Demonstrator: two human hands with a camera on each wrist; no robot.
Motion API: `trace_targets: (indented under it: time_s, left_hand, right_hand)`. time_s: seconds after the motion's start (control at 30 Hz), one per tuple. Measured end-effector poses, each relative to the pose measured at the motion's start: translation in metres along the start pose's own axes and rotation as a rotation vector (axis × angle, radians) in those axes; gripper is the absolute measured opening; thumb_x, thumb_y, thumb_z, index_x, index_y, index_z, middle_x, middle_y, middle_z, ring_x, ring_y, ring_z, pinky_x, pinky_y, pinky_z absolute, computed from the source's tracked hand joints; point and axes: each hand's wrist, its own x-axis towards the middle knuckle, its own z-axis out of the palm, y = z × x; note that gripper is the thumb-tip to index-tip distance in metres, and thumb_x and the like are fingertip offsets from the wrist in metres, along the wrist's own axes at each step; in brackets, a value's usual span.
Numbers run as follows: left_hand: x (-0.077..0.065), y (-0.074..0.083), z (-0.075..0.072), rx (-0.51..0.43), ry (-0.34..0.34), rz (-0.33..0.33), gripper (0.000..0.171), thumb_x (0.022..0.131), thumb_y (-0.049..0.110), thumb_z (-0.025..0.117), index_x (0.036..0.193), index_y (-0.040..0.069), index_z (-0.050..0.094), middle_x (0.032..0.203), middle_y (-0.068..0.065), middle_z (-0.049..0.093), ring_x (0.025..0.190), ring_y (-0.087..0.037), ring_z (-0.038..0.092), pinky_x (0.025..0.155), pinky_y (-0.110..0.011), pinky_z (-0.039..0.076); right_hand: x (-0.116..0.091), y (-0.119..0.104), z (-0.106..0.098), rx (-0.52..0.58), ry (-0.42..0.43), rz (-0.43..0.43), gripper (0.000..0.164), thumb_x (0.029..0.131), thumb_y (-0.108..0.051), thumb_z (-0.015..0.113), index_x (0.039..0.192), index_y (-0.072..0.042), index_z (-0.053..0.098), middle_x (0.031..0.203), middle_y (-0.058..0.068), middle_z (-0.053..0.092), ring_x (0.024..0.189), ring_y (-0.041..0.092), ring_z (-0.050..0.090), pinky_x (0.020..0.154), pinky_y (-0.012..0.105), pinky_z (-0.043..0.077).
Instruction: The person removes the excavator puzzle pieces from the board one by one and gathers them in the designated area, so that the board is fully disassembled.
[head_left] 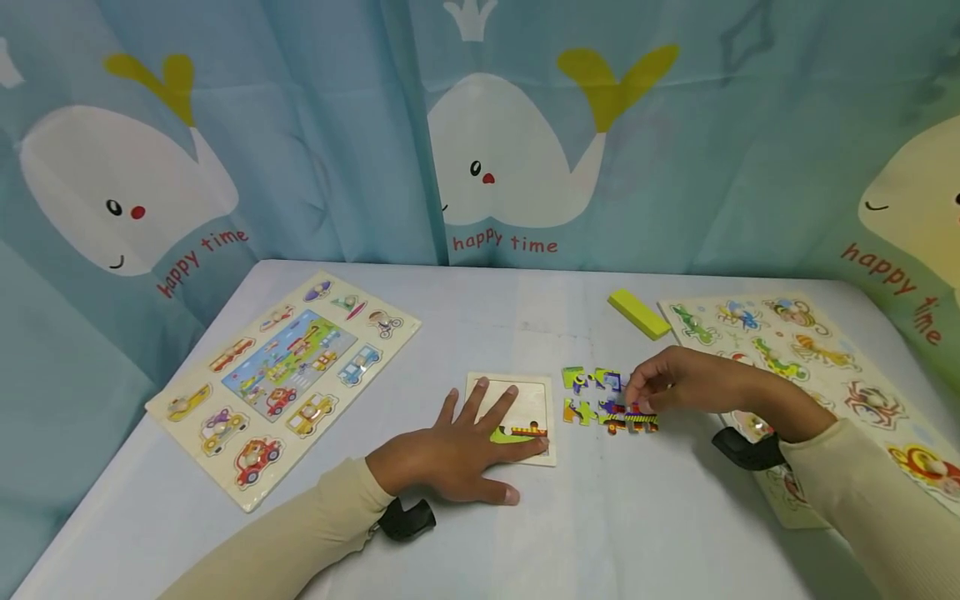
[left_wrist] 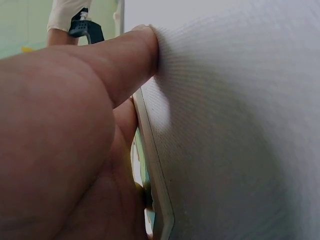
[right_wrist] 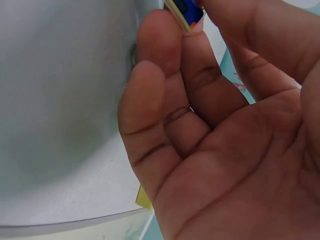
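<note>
My left hand (head_left: 468, 450) lies with fingers spread over a small square wooden puzzle frame (head_left: 480, 382), touching it. Inside the frame, green and red picture parts (head_left: 525, 431) show near the fingers. In the left wrist view the thumb (left_wrist: 132, 55) rests on the white cloth beside the frame's edge. My right hand (head_left: 663, 385) pinches a jigsaw piece (right_wrist: 186, 14) between thumb and fingers; it shows blue, with a pale wooden edge. Around and below that hand lie several loose jigsaw pieces (head_left: 580, 411), spread right of the frame. Fingers hide some of them.
At the left lies a vehicle peg puzzle board (head_left: 330, 292); an insect and animal puzzle board (head_left: 806, 521) lies at the right, partly under the right forearm. A yellow-green block (head_left: 637, 313) sits farther back. A blue whale-print curtain (head_left: 360, 167) stands behind the white-covered table (head_left: 570, 533).
</note>
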Motion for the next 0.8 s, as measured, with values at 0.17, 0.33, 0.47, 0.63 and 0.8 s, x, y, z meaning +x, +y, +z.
trace_targets:
  time_s: [0.17, 0.33, 0.47, 0.63, 0.8]
  left_hand:
    - [-0.0002, 0.0001, -0.0005, -0.002, -0.002, 0.004, 0.065, 0.093, 0.06, 0.052, 0.151, 0.05, 0.023, 0.162, -0.005, -0.011, 0.143, -0.037, -0.022, 0.108, -0.063, -0.005]
    - [-0.0004, 0.0006, -0.0012, -0.004, -0.001, 0.002, 0.065, 0.093, 0.06, 0.053, 0.15, 0.051, 0.024, 0.162, -0.005, -0.011, 0.143, -0.037, -0.02, 0.109, -0.063, -0.006]
    - [0.0, -0.0001, -0.0002, -0.005, 0.003, 0.002, 0.066, 0.092, 0.06, 0.053, 0.15, 0.051, 0.023, 0.162, -0.005, -0.011, 0.143, -0.037, -0.02, 0.109, -0.063, -0.005]
    - [0.0003, -0.0011, 0.0007, -0.01, -0.001, 0.009, 0.066, 0.093, 0.059, 0.052, 0.151, 0.05, 0.023, 0.162, -0.005, -0.012, 0.142, -0.037, -0.023, 0.108, -0.063, -0.006]
    - [0.0014, -0.002, 0.0015, -0.013, 0.0, 0.012, 0.066, 0.093, 0.059, 0.053, 0.151, 0.05, 0.023, 0.162, -0.005, -0.012, 0.142, -0.037, -0.024, 0.108, -0.064, -0.007]
  right_hand:
    - [-0.0014, 0.0033, 0.0, -0.005, -0.006, -0.003, 0.011, 0.092, -0.003, 0.064, 0.101, -0.004, 0.07, 0.103, 0.008, 0.068, 0.089, 0.015, 0.062, 0.073, 0.028, 0.051]
    - [-0.0025, 0.0031, -0.0002, -0.035, 0.003, 0.031, 0.012, 0.092, -0.004, 0.064, 0.102, -0.005, 0.071, 0.104, 0.006, 0.069, 0.092, 0.014, 0.062, 0.075, 0.028, 0.051]
    - [-0.0029, 0.0015, 0.0, -0.059, 0.021, 0.029, 0.013, 0.092, -0.004, 0.064, 0.103, -0.003, 0.071, 0.106, 0.005, 0.069, 0.094, 0.014, 0.063, 0.075, 0.028, 0.052]
    - [-0.0046, -0.0007, -0.0004, -0.086, 0.051, 0.047, 0.016, 0.093, -0.005, 0.064, 0.107, 0.001, 0.07, 0.101, 0.004, 0.068, 0.089, 0.015, 0.062, 0.072, 0.027, 0.051]
    - [-0.0064, -0.0032, -0.0025, -0.125, 0.073, 0.108, 0.016, 0.093, -0.005, 0.063, 0.107, 0.0, 0.069, 0.099, 0.001, 0.067, 0.086, 0.015, 0.059, 0.07, 0.027, 0.05]
